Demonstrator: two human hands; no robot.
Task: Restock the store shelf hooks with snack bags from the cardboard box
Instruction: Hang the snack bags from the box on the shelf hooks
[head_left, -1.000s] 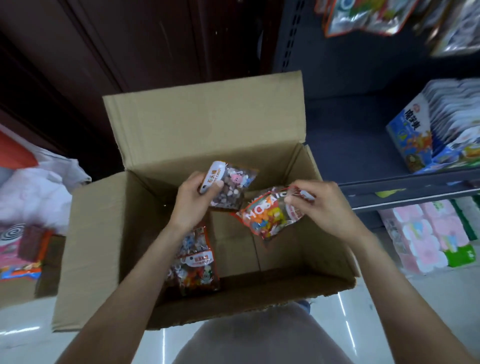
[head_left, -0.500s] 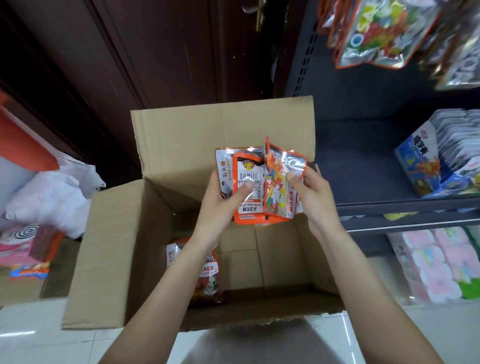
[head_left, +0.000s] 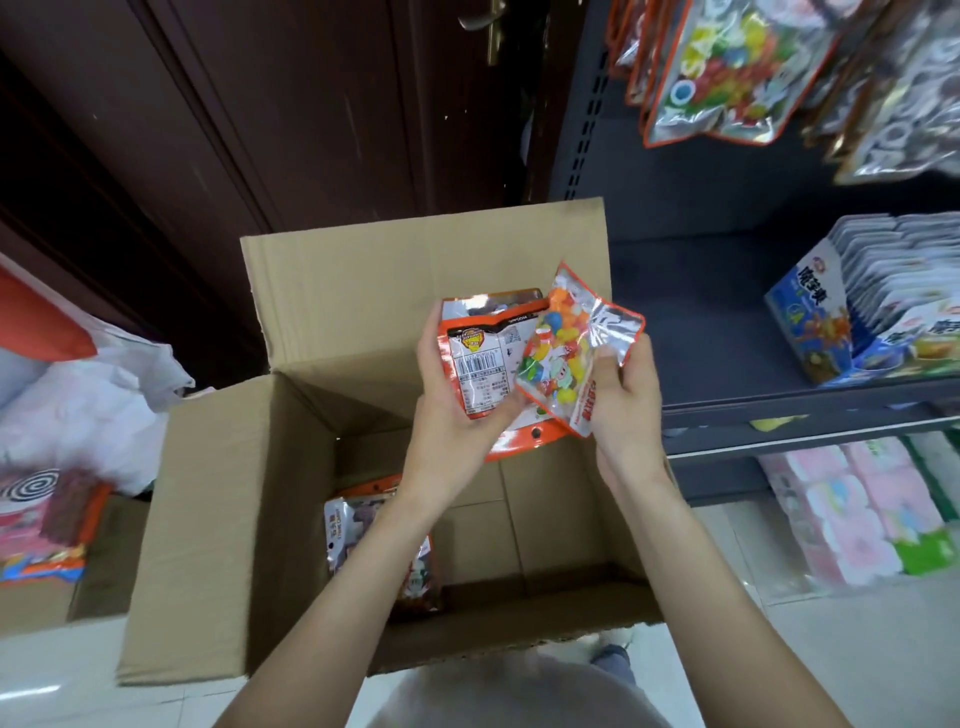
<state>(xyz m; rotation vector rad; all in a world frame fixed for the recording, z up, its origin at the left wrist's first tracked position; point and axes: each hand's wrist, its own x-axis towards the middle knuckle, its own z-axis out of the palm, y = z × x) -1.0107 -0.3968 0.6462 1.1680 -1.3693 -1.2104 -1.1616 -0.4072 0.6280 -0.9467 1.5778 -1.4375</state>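
Holding two snack bags above the open cardboard box (head_left: 218, 519), the person has both hands raised in front of the box's upright back flap. The left hand (head_left: 457, 410) grips an orange-edged bag (head_left: 480, 358) from below and from its left side, back face up, so that the white label and barcode show; the fingers curl round the left edge and the thumb lies across the lower part of the pack. The right hand (head_left: 621, 400) pinches a clear bag of coloured sweets (head_left: 563, 353) at its right side, thumb on top near the silvery sealed end, the other fingers tucked behind it. This bag is tilted, its sealed corner pointing up and right, and it overlaps the right half of the orange-edged bag, touching it. An orange strip with a hanging hole pokes out beneath both, though whether it belongs to the left-hand bag or to a third pack behind is hard to tell. Down inside the box, on its floor near the left wall, more snack bags (head_left: 379, 540) lie partly hidden by the left forearm. To the right stands the dark shelf unit (head_left: 727, 322), with hanging snack bags (head_left: 717, 67) at the top right, a blue display carton (head_left: 810, 322) of packets on the shelf board, and pink wrapped packs (head_left: 841, 514) below.
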